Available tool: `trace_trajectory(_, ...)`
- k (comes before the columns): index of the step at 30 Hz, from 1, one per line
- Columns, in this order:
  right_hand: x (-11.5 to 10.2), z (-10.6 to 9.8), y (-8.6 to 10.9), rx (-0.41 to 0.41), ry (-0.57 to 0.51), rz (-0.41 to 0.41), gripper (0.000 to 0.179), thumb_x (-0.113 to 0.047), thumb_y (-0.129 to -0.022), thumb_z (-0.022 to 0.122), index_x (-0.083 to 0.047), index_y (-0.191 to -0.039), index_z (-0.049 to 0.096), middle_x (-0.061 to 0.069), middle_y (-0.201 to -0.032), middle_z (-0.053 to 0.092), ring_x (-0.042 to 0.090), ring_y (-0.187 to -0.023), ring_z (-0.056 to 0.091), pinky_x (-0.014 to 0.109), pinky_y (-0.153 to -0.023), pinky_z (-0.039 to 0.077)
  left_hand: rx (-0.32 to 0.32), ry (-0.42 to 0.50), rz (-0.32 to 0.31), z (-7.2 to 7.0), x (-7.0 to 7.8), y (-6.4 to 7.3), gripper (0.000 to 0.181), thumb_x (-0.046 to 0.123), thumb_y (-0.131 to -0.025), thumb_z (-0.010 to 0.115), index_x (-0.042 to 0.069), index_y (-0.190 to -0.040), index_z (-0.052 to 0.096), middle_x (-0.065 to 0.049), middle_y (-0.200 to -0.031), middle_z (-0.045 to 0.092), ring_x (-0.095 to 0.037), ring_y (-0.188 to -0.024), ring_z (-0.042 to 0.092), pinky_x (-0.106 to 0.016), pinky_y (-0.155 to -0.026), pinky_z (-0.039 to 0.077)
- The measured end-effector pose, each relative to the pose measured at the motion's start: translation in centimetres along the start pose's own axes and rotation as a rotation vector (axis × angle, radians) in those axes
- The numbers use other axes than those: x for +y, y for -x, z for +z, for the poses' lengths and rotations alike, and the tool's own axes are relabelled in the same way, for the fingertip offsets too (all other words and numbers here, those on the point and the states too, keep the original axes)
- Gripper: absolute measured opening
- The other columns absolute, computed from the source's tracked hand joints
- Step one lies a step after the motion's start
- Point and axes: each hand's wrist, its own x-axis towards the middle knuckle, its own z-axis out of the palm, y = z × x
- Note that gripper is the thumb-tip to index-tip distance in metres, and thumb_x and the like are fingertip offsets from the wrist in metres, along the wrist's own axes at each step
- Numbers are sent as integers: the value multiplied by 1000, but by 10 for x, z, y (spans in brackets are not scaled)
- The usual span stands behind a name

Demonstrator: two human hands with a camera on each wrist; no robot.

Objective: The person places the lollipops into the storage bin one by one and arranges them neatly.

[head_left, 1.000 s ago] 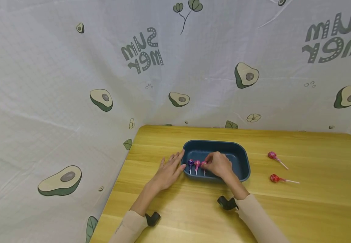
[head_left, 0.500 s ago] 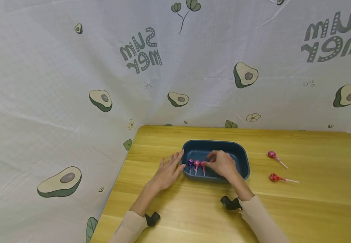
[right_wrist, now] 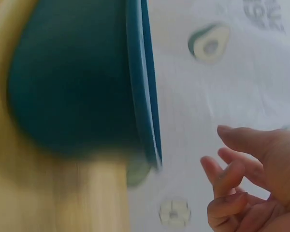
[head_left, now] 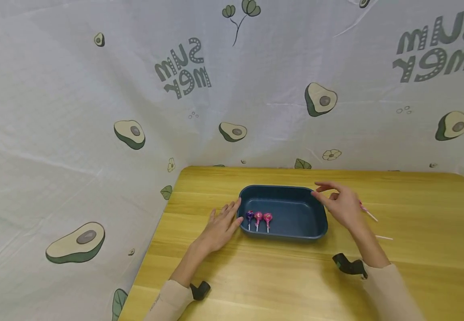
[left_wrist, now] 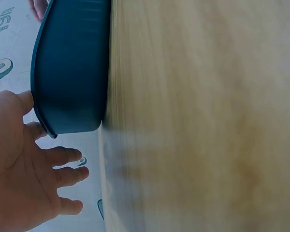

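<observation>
left hand [head_left: 221, 225] flat on the surface [head_left: 256, 285], fingertips against the blue tray [head_left: 320, 209] to steady it | three lollipops [head_left: 258, 217] lined up inside, sticks toward the person | right hand [head_left: 342, 204] empty, fingers loosely spread, hovering past the tray's right rim (over a loose lollipop [head_left: 366, 212])

The right hand [head_left: 342, 204] hides both table lollipops' heads; only sticks [head_left: 383, 237] show.

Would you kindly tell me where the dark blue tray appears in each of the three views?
Head view: the dark blue tray sits mid-table, between the left hand and the right hand.
Left wrist view: its outer wall fills the upper left.
Right wrist view: it fills the left, blurred.
Shared landmark: the wooden table.
</observation>
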Motion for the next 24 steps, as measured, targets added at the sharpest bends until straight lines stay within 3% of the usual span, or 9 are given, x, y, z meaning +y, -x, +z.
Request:
trace_trajectory(7,49,-35,-2,74,160,56,42,-26,-99,71,1,-131,66,28,-116,71,6,-47,53,27,-41,36,0,-2,-3,1,-1,1,66,57,-111,24,29,-168,9,-10,-173,23,-35,-160,22,-67,-128,4)
trace_trajectory(11,73,-47,-2,42,273,102,47,-27,-98,72,5,-131,64,32,-115,70,33,-73,69,27,-48,42,3,1,1,1,-1,1,65,56,-111,25,29,-168,9,-11,-172,24,-35,-160,22,-67,-128,4)
trace_trajectory(14,84,-51,-2,-3,333,118,49,-26,-96,74,9,-129,63,35,-113,69,52,-93,65,29,-53,45,4,0,4,1,-1,0,65,55,-111,25,28,-168,9,-11,-172,24,-36,-160,22,-67,-128,5)
trace_trajectory(24,100,-52,-2,-88,404,175,50,-28,-99,71,10,-129,61,36,-115,67,53,-96,63,34,-56,46,6,-3,8,1,-2,0,65,55,-111,26,29,-168,9,-12,-172,24,-37,-160,22,-68,-127,6)
